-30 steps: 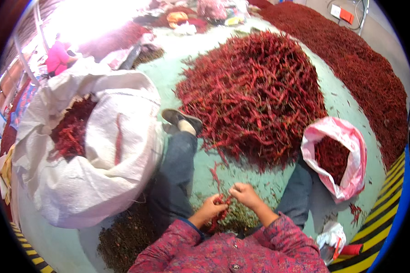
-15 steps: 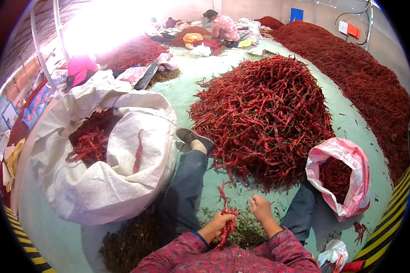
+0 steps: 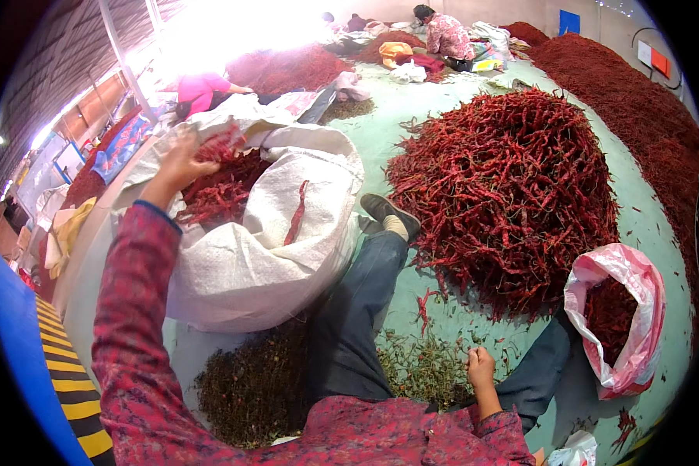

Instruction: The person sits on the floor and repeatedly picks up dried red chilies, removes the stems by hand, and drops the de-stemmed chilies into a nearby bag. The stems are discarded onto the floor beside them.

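At the left, my left hand (image 3: 180, 161) reaches over the mouth of a large white woven sack (image 3: 264, 279). Its fingers are blurred but look spread, thumb apart. A blurred bunch of red chillies (image 3: 224, 144) is just beyond them, over the chillies (image 3: 225, 190) inside the sack. One long chilli (image 3: 297, 213) lies on the sack's folded rim. My right hand (image 3: 481, 368) is closed near my right knee, above a scatter of green stems (image 3: 423, 369); whatever its fingers hold is too small to make out. In front stands a big heap of red chillies (image 3: 512, 202).
A pink and white bag (image 3: 645, 326) of darker chillies stands beside my right leg. Dark plant debris (image 3: 252, 388) lies below the sack. A long chilli bank (image 3: 637, 116) runs along the right wall. Other people (image 3: 449, 37) sit by farther heaps; one in pink (image 3: 202, 92) is behind the sack.
My left hand has swung from between my legs up and left to the sack, carrying its bunch of chillies there. My right hand stays low. The whole view has shifted leftward.
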`<act>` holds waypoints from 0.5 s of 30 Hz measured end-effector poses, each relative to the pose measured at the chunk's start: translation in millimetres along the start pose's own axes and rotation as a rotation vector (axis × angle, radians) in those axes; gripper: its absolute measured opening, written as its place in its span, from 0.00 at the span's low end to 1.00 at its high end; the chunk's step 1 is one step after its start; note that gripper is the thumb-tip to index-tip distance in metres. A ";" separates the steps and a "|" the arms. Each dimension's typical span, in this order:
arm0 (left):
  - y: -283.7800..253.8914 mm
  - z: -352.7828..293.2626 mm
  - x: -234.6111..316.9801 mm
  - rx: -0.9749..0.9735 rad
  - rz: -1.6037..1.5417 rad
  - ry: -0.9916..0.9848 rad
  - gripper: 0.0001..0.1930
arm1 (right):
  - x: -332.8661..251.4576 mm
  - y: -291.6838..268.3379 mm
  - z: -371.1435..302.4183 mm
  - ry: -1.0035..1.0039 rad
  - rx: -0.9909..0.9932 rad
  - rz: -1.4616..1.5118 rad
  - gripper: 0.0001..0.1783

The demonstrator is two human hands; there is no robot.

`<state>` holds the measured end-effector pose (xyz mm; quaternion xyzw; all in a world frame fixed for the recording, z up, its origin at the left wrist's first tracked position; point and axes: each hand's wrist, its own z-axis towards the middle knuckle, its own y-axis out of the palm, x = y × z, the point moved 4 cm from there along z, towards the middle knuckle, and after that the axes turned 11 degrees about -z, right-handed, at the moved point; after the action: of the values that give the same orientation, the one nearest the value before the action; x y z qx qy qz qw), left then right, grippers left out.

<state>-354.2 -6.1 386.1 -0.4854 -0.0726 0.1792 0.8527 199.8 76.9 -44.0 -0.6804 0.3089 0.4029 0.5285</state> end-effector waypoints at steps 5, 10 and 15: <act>-19.2 8.7 30.6 0.256 -0.347 0.068 0.31 | 23.0 -0.9 5.7 0.006 0.016 0.010 0.07; 10.3 -82.4 197.4 0.199 -0.577 0.254 0.19 | 47.4 -7.3 2.6 -0.079 -0.022 -0.459 0.08; 178.9 -193.9 291.8 -0.548 -1.328 -0.004 0.15 | -9.3 7.6 1.8 -0.397 -0.064 -0.835 0.13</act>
<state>-68.5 31.4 118.2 -0.5351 -0.3965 -0.4011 0.6290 188.4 76.7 -39.6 -0.6722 -0.1113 0.2872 0.6733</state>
